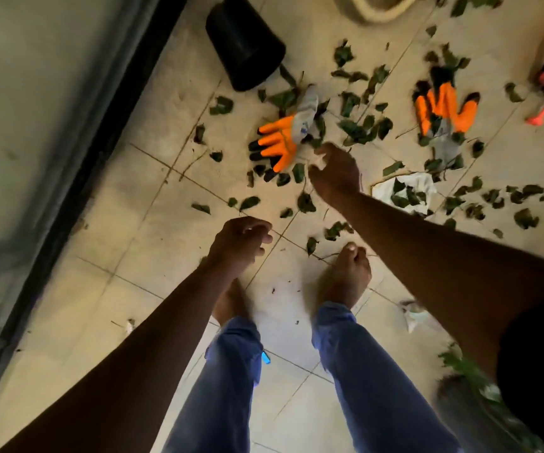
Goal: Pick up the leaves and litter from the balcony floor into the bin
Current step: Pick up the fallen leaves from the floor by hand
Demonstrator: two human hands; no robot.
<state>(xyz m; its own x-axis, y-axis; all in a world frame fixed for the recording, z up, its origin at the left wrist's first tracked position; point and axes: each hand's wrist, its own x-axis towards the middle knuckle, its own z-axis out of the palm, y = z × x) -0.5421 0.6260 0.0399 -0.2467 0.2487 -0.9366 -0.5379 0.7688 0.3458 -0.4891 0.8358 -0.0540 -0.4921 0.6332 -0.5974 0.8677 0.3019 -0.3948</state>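
bin (244, 44) behind gloves (280, 142) — leaves (355, 125) between

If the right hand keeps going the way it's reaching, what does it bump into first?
Most likely the orange glove lying just beyond the right hand, among the leaves. Depth is hard to judge; the hand may be above the floor.

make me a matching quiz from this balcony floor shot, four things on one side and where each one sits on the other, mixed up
Things
1. black plastic bucket lying on its side
2. orange and grey work glove nearest the right hand
3. white plastic bag with leaves on it
4. crumpled white scrap of litter

Places
A. right of the right forearm
B. top of the view, near the dark door frame
C. just beyond the right hand's fingers
D. below the right forearm, beside the right foot

Pairs: 1-B, 2-C, 3-A, 4-D
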